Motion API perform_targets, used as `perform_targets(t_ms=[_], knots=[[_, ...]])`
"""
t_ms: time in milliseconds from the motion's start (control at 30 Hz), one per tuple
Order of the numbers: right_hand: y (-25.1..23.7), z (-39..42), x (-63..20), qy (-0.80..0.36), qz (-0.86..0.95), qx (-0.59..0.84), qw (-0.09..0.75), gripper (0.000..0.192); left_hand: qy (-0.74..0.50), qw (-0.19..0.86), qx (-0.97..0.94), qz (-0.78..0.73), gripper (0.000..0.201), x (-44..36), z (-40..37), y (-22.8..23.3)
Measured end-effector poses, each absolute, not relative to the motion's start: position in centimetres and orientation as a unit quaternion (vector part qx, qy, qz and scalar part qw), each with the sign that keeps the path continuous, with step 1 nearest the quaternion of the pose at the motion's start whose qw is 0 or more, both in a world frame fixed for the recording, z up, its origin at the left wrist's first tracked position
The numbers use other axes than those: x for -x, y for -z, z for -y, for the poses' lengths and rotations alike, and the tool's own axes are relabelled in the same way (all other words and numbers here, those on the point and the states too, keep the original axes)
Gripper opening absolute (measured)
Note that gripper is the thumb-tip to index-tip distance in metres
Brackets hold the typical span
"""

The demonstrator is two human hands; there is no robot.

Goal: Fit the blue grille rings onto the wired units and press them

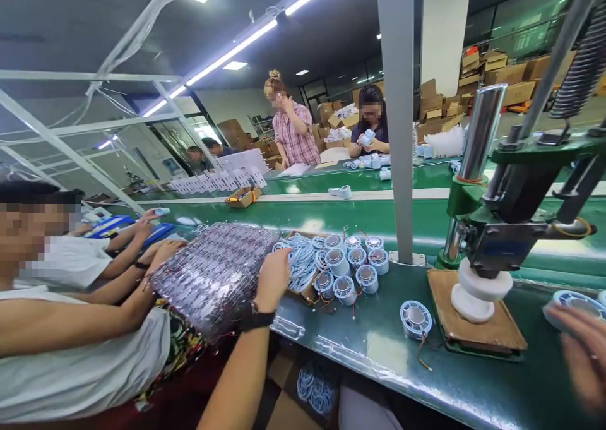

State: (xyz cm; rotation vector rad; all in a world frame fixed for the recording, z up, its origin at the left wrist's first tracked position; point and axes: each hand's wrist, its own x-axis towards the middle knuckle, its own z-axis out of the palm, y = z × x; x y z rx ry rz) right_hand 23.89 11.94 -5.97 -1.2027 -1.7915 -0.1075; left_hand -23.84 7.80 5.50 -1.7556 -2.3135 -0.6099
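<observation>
My left hand [273, 280], with a dark band at the wrist, is closed at the right edge of a tilted, shiny tray-like sheet [213, 272] packed with small dark parts. Its fingertips are mostly hidden. Just beyond it lie a carton of light-blue rings [303, 262] and a cluster of light-blue round housings [344, 289] with metal discs and thin wires. My right hand [582, 348] is blurred at the right edge, its fingers over another blue round housing [575, 305]. Whether it grips that housing is unclear. A single blue housing [416, 319] lies between the cluster and the press.
A press [502, 247] with white round pads stands over a brown board [506, 326]. A grey post [398, 120] rises from the green bench [350, 348]. On the left sits a co-worker [85, 354], arms reaching toward the sheet. A box of blue rings [315, 389] is below the bench.
</observation>
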Motion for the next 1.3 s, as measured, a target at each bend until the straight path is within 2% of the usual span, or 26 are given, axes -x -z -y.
perform_targets(t_ms=[133, 300, 467, 533, 600, 767, 833, 900, 967, 1167, 1233, 1300], knots=[[5.8, -9.5, -17.1, 0.057, 0.811, 0.388, 0.434, 0.037, 0.166, 0.079, 0.521, 0.834, 0.033, 29.3, -7.0, -4.7], [7.1, -9.5, -10.3, 0.108, 0.844, 0.327, 0.411, 0.036, 0.175, 0.087, 0.468, 0.862, 0.032, 30.3, -6.8, -3.8], [7.2, -8.4, -12.2, 0.032, 0.855, 0.295, 0.425, 0.033, 0.247, 0.117, 0.427, 0.862, 0.025, 28.3, -5.5, -5.0], [6.6, -7.5, -13.3, -0.01, 0.851, 0.308, 0.425, 0.033, 0.273, 0.121, 0.432, 0.851, 0.03, 25.1, -4.3, -4.9], [6.0, -6.7, -13.8, -0.037, 0.844, 0.335, 0.417, 0.029, 0.277, 0.087, 0.479, 0.829, 0.033, 20.3, -3.2, -3.8], [5.6, -5.8, -13.7, -0.059, 0.837, 0.372, 0.398, 0.027, 0.203, -0.046, 0.623, 0.754, 0.017, 8.1, -2.7, 1.0], [5.8, -5.4, -14.0, -0.066, 0.834, 0.38, 0.394, 0.029, 0.179, -0.064, 0.635, 0.748, 0.032, 5.8, -3.3, 2.2], [6.2, -4.8, -14.6, -0.075, 0.829, 0.39, 0.394, 0.03, 0.151, -0.079, 0.64, 0.749, 0.045, 5.5, -3.7, 2.6], [6.5, -4.2, -15.1, -0.086, 0.821, 0.398, 0.401, 0.031, 0.138, -0.084, 0.661, 0.732, 0.046, 6.3, -3.8, 2.6], [7.0, -3.7, -15.3, -0.115, 0.786, 0.415, 0.443, 0.04, 0.188, -0.076, 0.815, 0.543, 0.055, 9.2, -3.7, 3.8], [6.9, -3.7, -15.1, -0.12, 0.773, 0.423, 0.457, 0.043, 0.23, -0.084, 0.816, 0.523, 0.052, 9.0, -3.5, 4.5], [6.7, -3.7, -14.9, -0.12, 0.762, 0.438, 0.462, 0.044, 0.308, -0.082, 0.779, 0.54, 0.057, 7.9, -3.1, 4.7]])
